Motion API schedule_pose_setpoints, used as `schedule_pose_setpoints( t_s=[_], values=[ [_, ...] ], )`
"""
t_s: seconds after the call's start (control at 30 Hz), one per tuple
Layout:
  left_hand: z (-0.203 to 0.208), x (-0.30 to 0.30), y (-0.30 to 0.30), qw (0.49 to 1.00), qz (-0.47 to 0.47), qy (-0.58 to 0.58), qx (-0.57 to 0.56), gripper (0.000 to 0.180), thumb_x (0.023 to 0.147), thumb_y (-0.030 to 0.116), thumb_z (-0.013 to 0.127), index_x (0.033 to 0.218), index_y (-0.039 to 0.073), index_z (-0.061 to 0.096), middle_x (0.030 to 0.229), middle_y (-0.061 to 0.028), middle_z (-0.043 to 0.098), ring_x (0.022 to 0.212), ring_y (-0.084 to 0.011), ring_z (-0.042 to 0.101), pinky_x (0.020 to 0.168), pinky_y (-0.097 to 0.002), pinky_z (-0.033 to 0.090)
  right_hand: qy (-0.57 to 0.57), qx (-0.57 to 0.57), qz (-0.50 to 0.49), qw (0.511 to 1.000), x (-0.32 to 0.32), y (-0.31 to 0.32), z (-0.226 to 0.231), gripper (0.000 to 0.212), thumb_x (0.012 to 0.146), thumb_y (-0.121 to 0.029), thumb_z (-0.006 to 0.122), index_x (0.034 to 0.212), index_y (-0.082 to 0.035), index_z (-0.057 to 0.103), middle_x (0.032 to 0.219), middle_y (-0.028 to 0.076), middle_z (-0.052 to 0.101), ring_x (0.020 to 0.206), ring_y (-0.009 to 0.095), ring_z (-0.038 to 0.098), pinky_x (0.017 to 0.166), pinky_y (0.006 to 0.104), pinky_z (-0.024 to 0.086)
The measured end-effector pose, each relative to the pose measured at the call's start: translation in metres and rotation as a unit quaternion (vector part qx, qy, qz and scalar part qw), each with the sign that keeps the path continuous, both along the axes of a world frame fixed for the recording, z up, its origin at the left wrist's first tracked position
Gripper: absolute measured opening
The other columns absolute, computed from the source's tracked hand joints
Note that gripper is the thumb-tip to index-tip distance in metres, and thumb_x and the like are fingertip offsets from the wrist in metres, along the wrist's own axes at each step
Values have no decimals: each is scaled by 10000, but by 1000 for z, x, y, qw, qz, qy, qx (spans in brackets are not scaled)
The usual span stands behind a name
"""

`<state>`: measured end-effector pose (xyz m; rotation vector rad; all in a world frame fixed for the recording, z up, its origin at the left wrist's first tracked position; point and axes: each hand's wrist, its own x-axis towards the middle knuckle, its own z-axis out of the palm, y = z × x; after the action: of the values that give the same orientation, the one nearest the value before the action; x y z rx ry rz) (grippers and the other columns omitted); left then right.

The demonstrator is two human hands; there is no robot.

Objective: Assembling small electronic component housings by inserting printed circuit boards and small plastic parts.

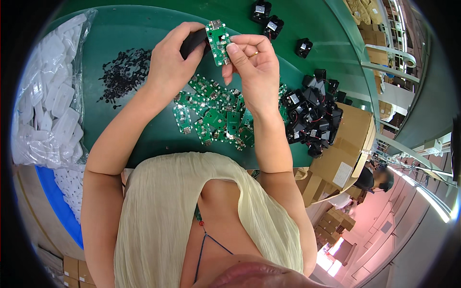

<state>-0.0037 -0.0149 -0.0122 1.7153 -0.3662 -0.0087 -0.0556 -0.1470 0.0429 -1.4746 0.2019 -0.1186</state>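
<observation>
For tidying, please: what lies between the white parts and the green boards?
Small black parts on the table, and the left forearm, in the head view.

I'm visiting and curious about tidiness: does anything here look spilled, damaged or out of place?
Nothing looks clearly damaged or spilled. The one mild oddity: three black housings sit apart beyond the right hand, away from the jumbled heap of similar ones beside the cardboard box.

Around the circuit-board pile (213,119) on the table (117,29), the small-parts heap (126,69) lies left, the bag of plastic pieces (57,96) farther left, the housing heap (314,110) right, the carton (348,137) beyond that, three loose housings (273,27) behind and rightward, and the held board (218,44) behind.
</observation>
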Motion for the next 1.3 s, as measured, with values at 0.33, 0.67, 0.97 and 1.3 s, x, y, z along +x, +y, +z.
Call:
schedule_pose_setpoints(
  t_s=[0.33, 0.67, 0.97, 1.3],
  values=[
    [13, -4, 5, 935, -146, 261, -190, 287, 830, 105, 562, 1094, 3, 518, 910, -46, 590, 726, -95, 562, 593, -230, 470, -8, -60, -12, 998, -4, -2, -8, 137, 848, -10, 556, 963, 18, 487, 770, 79, 587, 540, 96, 540, 444, 205, 434],
    [14, -6, 8, 923, -201, 298, -140, 373, 831, 194, 600, 1144, 11, 512, 795, -10, 573, 601, -56, 504, 517, -194, 413, -131, -434, -61, 890, -10, -4, -17, 194, 766, -36, 652, 938, -31, 563, 782, 48, 577, 592, 101, 522, 454, 217, 414],
    [17, -7, 5, 950, -181, 249, -50, 366, 805, 258, 626, 1072, 17, 564, 679, 6, 529, 535, -37, 475, 451, -182, 364, -195, -444, -77, 871, -1, -3, -19, 184, 724, -40, 682, 897, -57, 620, 863, 61, 549, 720, 154, 523, 522, 247, 436],
    [19, -1, 9, 893, -213, 384, -96, 369, 864, 248, 561, 1159, 33, 511, 835, -17, 555, 591, -55, 493, 421, -190, 366, -262, -424, -68, 864, -3, -2, -23, 90, 762, 15, 631, 825, -14, 573, 807, 82, 584, 715, 168, 563, 580, 245, 460]
  ],
)
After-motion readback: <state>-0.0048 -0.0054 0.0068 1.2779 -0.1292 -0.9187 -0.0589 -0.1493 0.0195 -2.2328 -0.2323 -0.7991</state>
